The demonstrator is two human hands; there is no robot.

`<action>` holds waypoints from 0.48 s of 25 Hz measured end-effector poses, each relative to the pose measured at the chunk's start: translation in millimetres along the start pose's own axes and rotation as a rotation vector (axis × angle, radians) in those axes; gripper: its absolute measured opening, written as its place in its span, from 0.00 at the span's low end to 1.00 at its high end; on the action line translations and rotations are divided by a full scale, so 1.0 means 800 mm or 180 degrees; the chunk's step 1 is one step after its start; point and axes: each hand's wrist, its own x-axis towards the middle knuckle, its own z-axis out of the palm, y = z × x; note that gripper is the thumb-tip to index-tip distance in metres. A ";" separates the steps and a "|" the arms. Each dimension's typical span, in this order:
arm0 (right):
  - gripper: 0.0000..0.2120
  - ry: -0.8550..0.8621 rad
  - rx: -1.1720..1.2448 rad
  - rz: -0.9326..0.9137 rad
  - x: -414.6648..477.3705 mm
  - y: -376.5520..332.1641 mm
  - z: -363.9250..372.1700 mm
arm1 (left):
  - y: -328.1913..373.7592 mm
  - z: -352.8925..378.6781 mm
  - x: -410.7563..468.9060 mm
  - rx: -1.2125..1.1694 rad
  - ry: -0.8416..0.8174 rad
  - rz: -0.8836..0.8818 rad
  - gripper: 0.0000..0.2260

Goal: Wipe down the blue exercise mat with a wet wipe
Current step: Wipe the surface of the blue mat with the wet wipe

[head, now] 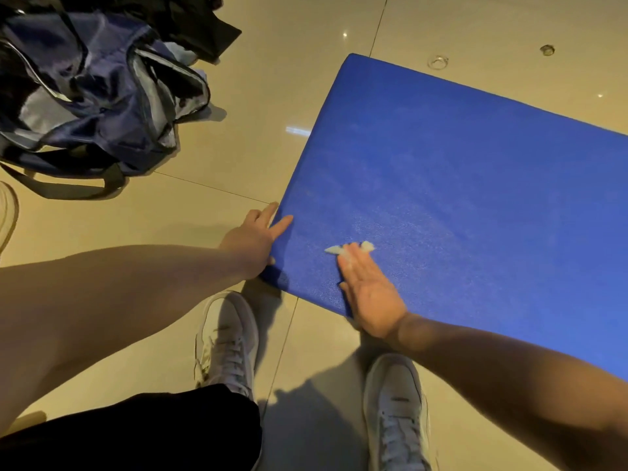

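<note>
Two hands are on the blue mat (458,185), which lies flat on the tiled floor (289,79) just ahead of the person's white shoes (227,341). I read the left hand (253,241) at the mat's near left corner: fingers straight and slightly spread, index finger on the top surface, thumb at the edge. The right hand (368,294) lies flat, fingers straight and pressed together, pressing the wet wipe (350,249) onto the mat close to its near edge. I see white wipe showing beyond the fingertips. A dark blue bag (98,96) lies open on the floor, well apart to the left.
</note>
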 end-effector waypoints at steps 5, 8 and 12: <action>0.27 -0.0294 -0.0440 -0.0786 0.010 -0.008 0.027 | 0.005 -0.001 0.008 0.0422 -0.0223 0.0452 0.37; 0.26 -0.0258 -0.0521 -0.0785 0.022 0.037 0.000 | 0.006 0.001 0.006 0.0302 -0.0141 0.0436 0.37; 0.27 -0.0014 -0.0543 0.0118 0.027 0.102 -0.037 | 0.005 -0.001 0.002 0.0155 -0.0093 0.0489 0.35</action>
